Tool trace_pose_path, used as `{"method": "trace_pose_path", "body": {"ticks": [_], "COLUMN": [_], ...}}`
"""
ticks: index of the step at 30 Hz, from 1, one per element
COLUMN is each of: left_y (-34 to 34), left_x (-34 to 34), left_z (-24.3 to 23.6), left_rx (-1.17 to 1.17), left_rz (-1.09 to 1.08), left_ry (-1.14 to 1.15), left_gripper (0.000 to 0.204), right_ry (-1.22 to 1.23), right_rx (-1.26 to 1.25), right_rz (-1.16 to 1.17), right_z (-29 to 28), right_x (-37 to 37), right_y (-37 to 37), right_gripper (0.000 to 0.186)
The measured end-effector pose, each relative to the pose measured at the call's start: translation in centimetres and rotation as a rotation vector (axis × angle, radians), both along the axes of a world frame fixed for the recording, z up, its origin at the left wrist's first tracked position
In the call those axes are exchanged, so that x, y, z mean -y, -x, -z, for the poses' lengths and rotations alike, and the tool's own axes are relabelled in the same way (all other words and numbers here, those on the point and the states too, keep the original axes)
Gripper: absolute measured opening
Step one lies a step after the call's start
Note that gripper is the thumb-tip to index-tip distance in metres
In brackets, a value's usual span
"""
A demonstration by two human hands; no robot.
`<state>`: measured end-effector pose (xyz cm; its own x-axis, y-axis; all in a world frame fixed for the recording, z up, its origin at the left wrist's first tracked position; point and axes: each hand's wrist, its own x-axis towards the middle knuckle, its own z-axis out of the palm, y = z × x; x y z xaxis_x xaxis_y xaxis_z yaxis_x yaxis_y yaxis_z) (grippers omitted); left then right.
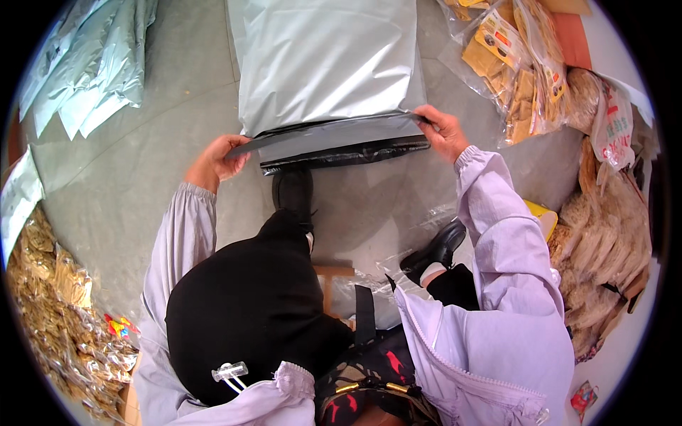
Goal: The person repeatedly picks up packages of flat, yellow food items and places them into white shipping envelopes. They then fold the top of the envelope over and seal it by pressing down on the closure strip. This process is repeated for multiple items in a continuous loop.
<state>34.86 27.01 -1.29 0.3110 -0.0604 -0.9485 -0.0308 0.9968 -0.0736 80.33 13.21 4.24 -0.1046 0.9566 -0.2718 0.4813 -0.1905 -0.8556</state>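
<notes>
A large pale grey-white plastic mailing bag [327,64] lies on the floor in front of me, its mouth end toward me. Across that end runs a dark grey edge, stretched between my two hands. My left hand [222,157] pinches its left end between thumb and fingers. At the right corner my right hand [442,133] grips the other end the same way. Just nearer to me, the grey inner side of the bag shows, bordered by a shiny black band [348,154]. What the bag holds is hidden.
Several silvery plastic bags [99,67] lie at the far left. Clear packs with brown contents [522,71] are heaped at the far right, above large brown plastic-wrapped bundles [604,234]. More brown packs [57,319] are piled at the near left. My black shoe [293,193] is close to the bag's mouth.
</notes>
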Motion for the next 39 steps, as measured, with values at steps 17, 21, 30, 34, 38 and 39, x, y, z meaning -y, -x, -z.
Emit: {"method": "trace_pose_path", "body": {"ticks": [17, 21, 30, 34, 38, 39], "left_y": [-1.7, -2.5, -5.0, -4.5, -4.0, -3.8], "left_x": [3.9, 2.2, -1.0, -1.5, -1.6, -1.3], "left_z": [-3.0, -1.7, -0.7, 1.6, 2.7, 2.1], "left_rx": [-0.252, -0.173, -0.357, -0.398, -0.689, -0.807], "left_rz": [0.783, 0.547, 0.258, 0.304, 0.278, 0.186], "left_ry": [-1.728, -1.854, -1.377, -1.351, -1.425, -1.531], "left_gripper": [0.064, 0.043, 0.026, 0.028, 0.022, 0.020], "right_ry": [0.107, 0.075, 0.125, 0.136, 0.172, 0.145], "right_rx": [-0.195, -0.151, -0.041, 0.187, 0.422, 0.525], "right_rz": [0.375, 0.343, 0.500, 0.581, 0.666, 0.695], "right_z": [2.4, 1.5, 4.3, 7.5, 6.9, 5.4], "right_x": [-0.8, -1.0, -3.6, -3.8, -3.6, -3.5], "right_y": [1.1, 1.2, 0.4, 0.1, 0.6, 1.7], "right_gripper": [0.012, 0.013, 0.033, 0.039, 0.031, 0.028]}}
